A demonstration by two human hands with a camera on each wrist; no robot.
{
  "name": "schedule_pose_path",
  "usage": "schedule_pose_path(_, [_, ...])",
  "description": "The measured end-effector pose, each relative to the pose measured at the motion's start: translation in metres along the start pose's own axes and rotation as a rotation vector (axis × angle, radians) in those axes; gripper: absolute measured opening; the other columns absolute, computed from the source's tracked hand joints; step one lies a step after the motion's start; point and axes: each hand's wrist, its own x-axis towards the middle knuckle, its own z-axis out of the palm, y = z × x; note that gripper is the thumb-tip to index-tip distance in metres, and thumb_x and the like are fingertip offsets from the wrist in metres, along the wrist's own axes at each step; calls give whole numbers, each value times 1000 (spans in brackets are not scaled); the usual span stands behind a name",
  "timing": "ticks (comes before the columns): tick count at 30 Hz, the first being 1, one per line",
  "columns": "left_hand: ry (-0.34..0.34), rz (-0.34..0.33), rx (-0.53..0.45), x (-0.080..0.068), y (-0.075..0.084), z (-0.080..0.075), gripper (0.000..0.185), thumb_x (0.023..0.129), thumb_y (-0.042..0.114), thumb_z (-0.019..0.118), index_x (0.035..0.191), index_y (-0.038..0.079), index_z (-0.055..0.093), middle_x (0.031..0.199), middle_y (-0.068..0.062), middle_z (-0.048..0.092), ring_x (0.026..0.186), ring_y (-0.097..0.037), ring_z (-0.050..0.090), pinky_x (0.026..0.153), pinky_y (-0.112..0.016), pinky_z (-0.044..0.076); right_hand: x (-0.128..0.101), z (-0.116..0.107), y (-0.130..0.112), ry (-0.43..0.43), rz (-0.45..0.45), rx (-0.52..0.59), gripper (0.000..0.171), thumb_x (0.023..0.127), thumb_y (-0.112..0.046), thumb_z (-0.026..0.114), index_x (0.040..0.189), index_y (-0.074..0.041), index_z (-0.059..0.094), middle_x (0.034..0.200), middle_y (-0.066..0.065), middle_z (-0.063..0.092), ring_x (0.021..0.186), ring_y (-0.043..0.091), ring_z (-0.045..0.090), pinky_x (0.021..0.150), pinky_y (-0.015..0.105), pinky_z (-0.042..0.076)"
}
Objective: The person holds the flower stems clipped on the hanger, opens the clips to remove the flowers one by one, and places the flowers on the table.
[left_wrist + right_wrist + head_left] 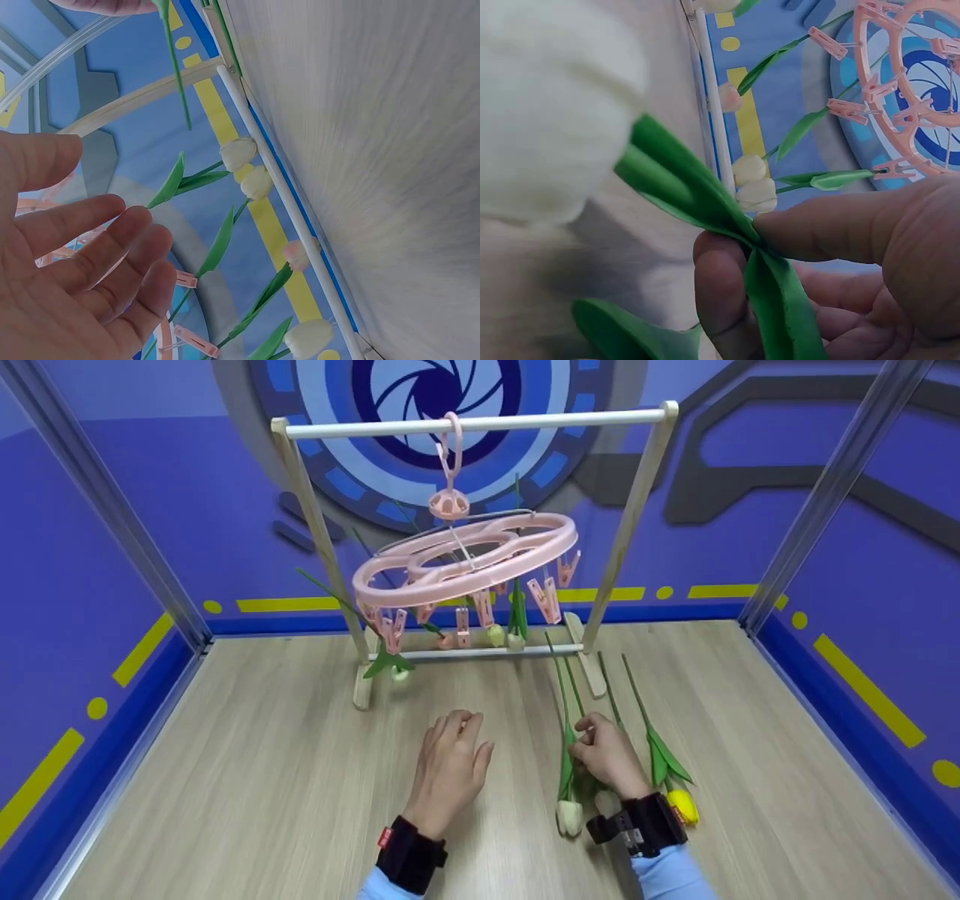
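Note:
My right hand (pixel 611 754) pinches an artificial white tulip (pixel 570 817) between thumb and fingers. In the right wrist view its green leaves (pixel 682 180) are squeezed at the fingertips, with the white bloom (pixel 555 112) close to the camera. My left hand (pixel 450 765), fingers relaxed and holding nothing, hovers over the table left of that tulip. The left wrist view shows the palm of the left hand (pixel 82 255) bare. Ahead, a pink clip hanger (pixel 465 555) hangs from a rack; several tulips dangle bloom-down from its clips, among them a white one (pixel 400 675) at the left.
A yellow tulip (pixel 682 808) lies to the right of my right hand, and another pale bloom (pixel 606 802) is partly hidden beneath the wrist. The rack's white top bar (pixel 525 420) spans wooden legs (pixel 630 525) standing on the wood-grain table (pixel 255 780). Blue printed panels (pixel 892 607) enclose the table.

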Motion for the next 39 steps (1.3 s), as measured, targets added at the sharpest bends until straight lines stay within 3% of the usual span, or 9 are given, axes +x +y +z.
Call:
schedule_pose_path(7, [3, -3, -3, 0, 0, 1, 34, 96, 18, 74, 124, -1, 70, 116, -16, 67, 103, -29, 64, 87, -45, 52, 0, 4, 3, -13, 8, -9, 17, 89, 6, 66, 97, -3, 54, 83, 9, 55, 60, 18, 59, 57, 33, 51])
schedule_pose_path(19, [-6, -16, -20, 1, -1, 0, 33, 95, 18, 75, 122, -1, 70, 116, -15, 67, 101, -29, 64, 87, -46, 52, 1, 11, 6, -18, -11, -30, 18, 89, 9, 66, 82, -6, 60, 77, 7, 60, 58, 17, 59, 55, 31, 49])
schedule_pose_path(30, [-16, -32, -26, 1, -2, -1, 34, 95, 17, 76, 123, -1, 70, 116, -15, 66, 103, -28, 64, 89, -45, 52, 0, 11, 7, -47, -17, 8, 8, 89, 7, 68, 88, 1, 65, 78, 8, 61, 62, 19, 61, 58, 34, 52])
schedule_pose_path(39, [-18, -31, -18, 1, -2, -4, 34, 96, 18, 74, 123, -2, 70, 116, -15, 66, 103, -29, 63, 89, -45, 52, -5, 0, -4, -140, 26, 41, 4, 98, -1, 64, 96, 1, 66, 86, 10, 65, 70, 22, 66, 64, 36, 55])
